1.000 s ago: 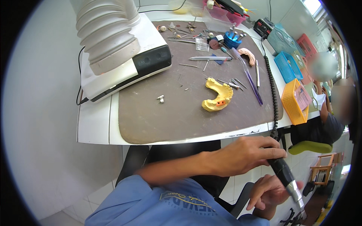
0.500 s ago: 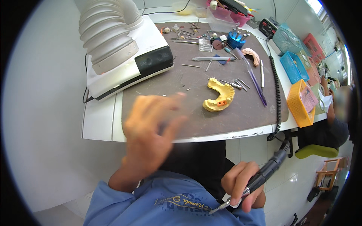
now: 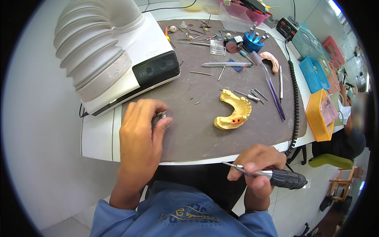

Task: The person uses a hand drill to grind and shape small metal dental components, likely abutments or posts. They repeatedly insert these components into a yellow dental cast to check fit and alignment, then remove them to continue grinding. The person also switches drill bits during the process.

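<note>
My left hand (image 3: 140, 132) rests at the left part of the brown mat, thumb and fingers closed on a small silvery metal piece (image 3: 163, 115), mostly hidden by the fingers. Over the table's front edge, my right hand (image 3: 258, 166) grips a black and silver rotary handpiece (image 3: 286, 178), its thin bur tip pointing left. A yellow dental cast (image 3: 233, 112), horseshoe-shaped with an orange patch holding two dark holes, sits on the mat between and beyond my hands. Neither hand touches it. Several thin metal burs (image 3: 254, 95) lie just behind the cast.
A white suction box (image 3: 114, 77) with a ribbed hose stands at the left. Pens, small tools and a blue bur holder (image 3: 253, 41) crowd the mat's back. A pink arch-shaped piece (image 3: 270, 61), coiled black cord (image 3: 294, 102) and yellow basket (image 3: 319, 116) are at the right.
My left hand came down onto the mat and pinched the small metal piece. My right hand rose with the handpiece toward the table edge. The view shifted slightly.
</note>
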The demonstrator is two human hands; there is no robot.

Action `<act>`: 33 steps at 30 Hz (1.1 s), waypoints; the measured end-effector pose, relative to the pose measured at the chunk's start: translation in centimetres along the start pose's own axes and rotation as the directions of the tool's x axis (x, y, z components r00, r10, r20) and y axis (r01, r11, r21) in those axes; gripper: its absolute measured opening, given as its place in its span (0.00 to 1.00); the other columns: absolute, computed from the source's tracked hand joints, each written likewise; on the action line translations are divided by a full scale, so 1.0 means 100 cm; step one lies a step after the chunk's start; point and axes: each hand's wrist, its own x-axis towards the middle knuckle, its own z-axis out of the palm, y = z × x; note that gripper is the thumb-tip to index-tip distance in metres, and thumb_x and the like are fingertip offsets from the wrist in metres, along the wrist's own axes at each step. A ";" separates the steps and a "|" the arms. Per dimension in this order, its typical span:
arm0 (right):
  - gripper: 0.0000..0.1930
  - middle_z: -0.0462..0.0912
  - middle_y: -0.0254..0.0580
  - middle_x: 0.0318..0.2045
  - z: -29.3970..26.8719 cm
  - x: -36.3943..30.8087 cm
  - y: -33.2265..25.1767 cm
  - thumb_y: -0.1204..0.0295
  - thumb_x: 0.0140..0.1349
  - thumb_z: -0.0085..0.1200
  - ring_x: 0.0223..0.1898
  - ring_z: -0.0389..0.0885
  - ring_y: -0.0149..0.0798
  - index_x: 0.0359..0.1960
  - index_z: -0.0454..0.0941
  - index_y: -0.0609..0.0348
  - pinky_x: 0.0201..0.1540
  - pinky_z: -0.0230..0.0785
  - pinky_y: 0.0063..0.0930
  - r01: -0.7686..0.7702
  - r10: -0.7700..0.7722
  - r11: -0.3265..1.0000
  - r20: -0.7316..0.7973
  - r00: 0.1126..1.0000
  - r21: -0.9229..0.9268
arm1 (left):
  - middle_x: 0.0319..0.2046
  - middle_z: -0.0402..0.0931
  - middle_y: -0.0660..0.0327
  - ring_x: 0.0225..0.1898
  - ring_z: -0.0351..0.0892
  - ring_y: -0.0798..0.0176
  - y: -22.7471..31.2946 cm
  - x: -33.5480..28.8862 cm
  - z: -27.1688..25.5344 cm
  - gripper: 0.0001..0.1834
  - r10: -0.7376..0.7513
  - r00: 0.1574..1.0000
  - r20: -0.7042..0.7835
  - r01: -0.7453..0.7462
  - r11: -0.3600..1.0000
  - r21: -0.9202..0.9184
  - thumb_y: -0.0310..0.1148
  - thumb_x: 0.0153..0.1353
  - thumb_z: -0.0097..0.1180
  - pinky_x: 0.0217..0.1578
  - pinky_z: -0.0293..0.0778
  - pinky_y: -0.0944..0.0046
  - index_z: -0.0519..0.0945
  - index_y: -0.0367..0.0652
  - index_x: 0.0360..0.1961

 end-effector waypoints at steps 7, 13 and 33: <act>0.14 0.86 0.46 0.31 0.016 0.020 0.010 0.78 0.51 0.68 0.33 0.85 0.39 0.41 0.82 0.63 0.38 0.78 0.28 0.154 -0.171 0.932 -0.022 0.985 -0.328 | 0.37 0.79 0.58 0.38 0.79 0.68 0.007 -0.001 -0.004 0.08 -0.023 0.973 0.229 0.190 0.641 -0.744 0.19 0.63 0.57 0.41 0.77 0.66 0.81 0.32 0.44; 0.19 0.85 0.47 0.32 0.038 0.036 0.023 0.85 0.47 0.69 0.34 0.85 0.40 0.43 0.80 0.63 0.37 0.77 0.28 0.247 -0.321 0.795 -0.038 0.946 -0.554 | 0.42 0.80 0.54 0.44 0.82 0.65 0.010 -0.001 -0.002 0.12 -0.078 0.936 0.344 0.347 0.379 -0.858 0.18 0.60 0.61 0.49 0.79 0.66 0.81 0.30 0.46; 0.16 0.83 0.46 0.32 0.045 0.046 0.021 0.80 0.50 0.70 0.35 0.86 0.37 0.41 0.79 0.63 0.35 0.78 0.25 0.253 -0.322 0.727 0.008 0.947 -0.638 | 0.49 0.79 0.48 0.49 0.82 0.59 -0.004 -0.004 0.004 0.17 0.017 0.912 0.410 0.406 0.105 -0.908 0.18 0.61 0.60 0.53 0.79 0.62 0.76 0.33 0.52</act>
